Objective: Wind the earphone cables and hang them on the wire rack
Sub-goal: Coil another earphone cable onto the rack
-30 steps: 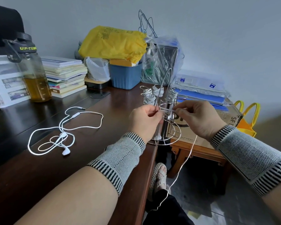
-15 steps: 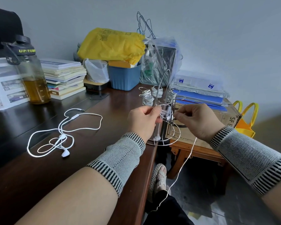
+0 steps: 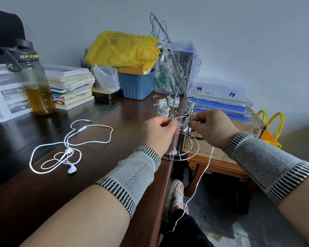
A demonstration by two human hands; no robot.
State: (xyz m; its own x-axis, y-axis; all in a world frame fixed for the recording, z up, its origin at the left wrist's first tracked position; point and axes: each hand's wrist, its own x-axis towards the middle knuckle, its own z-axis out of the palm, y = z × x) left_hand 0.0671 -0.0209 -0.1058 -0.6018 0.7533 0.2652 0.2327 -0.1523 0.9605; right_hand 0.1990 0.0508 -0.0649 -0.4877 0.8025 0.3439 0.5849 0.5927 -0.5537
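A: Where are the hands?

B: Both are up at the wire rack [image 3: 181,120], which stands at the right edge of the table [image 3: 114,136]. The left hand [image 3: 158,133] pinches a small white bundle of cable [image 3: 182,124] at one of the rack's rings, fingers curled onto it. The right hand [image 3: 212,128] pinches the same cable from the other side, thumb and forefinger closed on it.

A: And the rest of that cable?

B: It drops from under the right hand as a loose tail [image 3: 198,182], hanging past the table's edge toward the person's lap.

A: Anything already on the rack?

B: Three wound coils [image 3: 174,102] hang on the upper rings, close together, behind the hands.

A: Any more earphones?

B: One pair [image 3: 70,152] lies unwound on the table, well to the left of the rack, its loops spread out and the plug pointing toward the books [image 3: 70,86].

A: What else is near?

B: A bottle [image 3: 34,82] of amber liquid at far left, a blue bin [image 3: 136,84] under a yellow bag [image 3: 122,49], and a carton [image 3: 227,138] just beside the rack on a low stand.
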